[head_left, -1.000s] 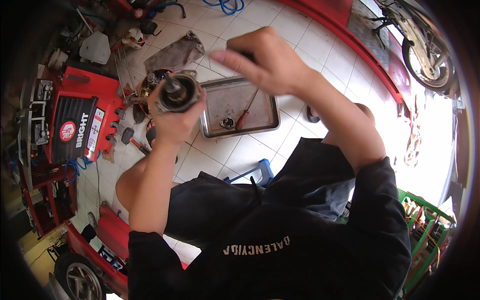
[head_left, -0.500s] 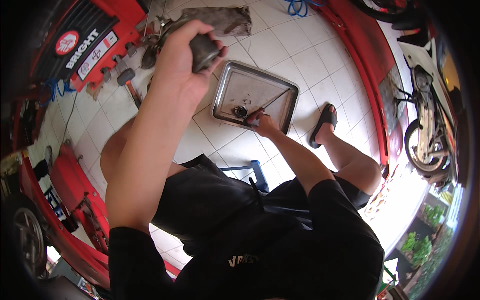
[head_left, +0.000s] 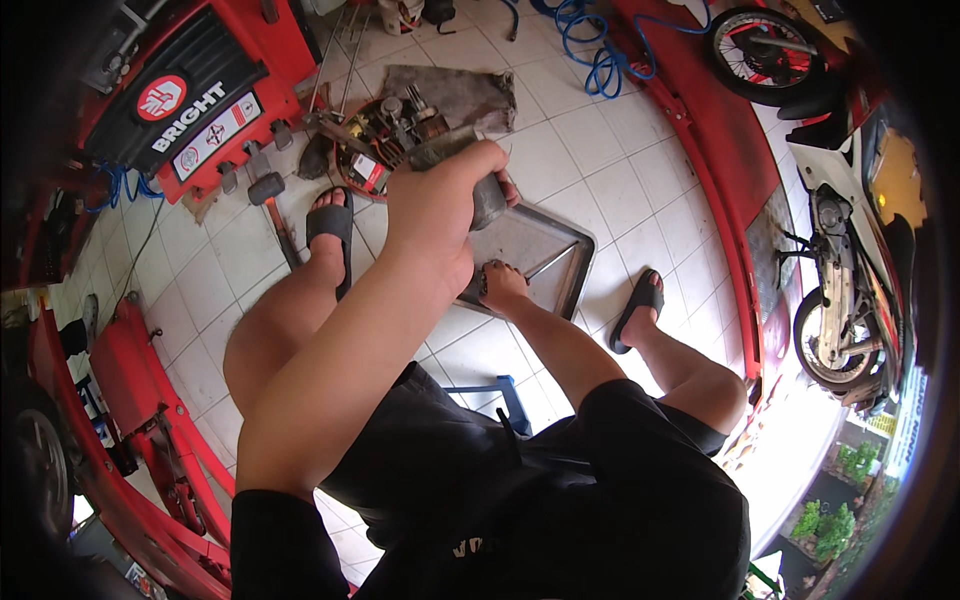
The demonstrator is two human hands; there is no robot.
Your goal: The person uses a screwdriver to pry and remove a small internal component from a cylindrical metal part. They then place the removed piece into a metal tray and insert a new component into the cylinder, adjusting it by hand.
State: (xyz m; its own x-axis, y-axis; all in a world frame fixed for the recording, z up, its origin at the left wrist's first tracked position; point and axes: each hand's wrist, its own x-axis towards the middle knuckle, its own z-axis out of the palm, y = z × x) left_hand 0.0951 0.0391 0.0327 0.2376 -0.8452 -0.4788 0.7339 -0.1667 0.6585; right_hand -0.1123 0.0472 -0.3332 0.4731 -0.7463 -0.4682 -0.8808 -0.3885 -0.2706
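Observation:
My left hand (head_left: 435,205) is closed around a dark, worn metal cylinder (head_left: 488,203), raised above the floor and covering part of the view. Below it lies a shallow metal tray (head_left: 555,223). Inside the tray, my right hand (head_left: 507,287) has its fingers curled over a small, dark, round metal part (head_left: 486,288), mostly hidden under them. Beside that hand, the thin shaft of a screwdriver (head_left: 552,260) slants toward the tray's far right corner; its handle is hidden.
A hammer (head_left: 267,190) stands by the red machine (head_left: 190,100) at left. Loose engine parts (head_left: 400,125) and a grey rag (head_left: 485,95) lie beyond the tray. A blue hose (head_left: 600,70) coils at far right, near a motorcycle (head_left: 840,250). A blue stool (head_left: 512,400) is close to my body.
My left hand has moved right and nearer with the cylinder, over the tray's far left part. My right hand has shifted from the screwdriver's handle onto the round part.

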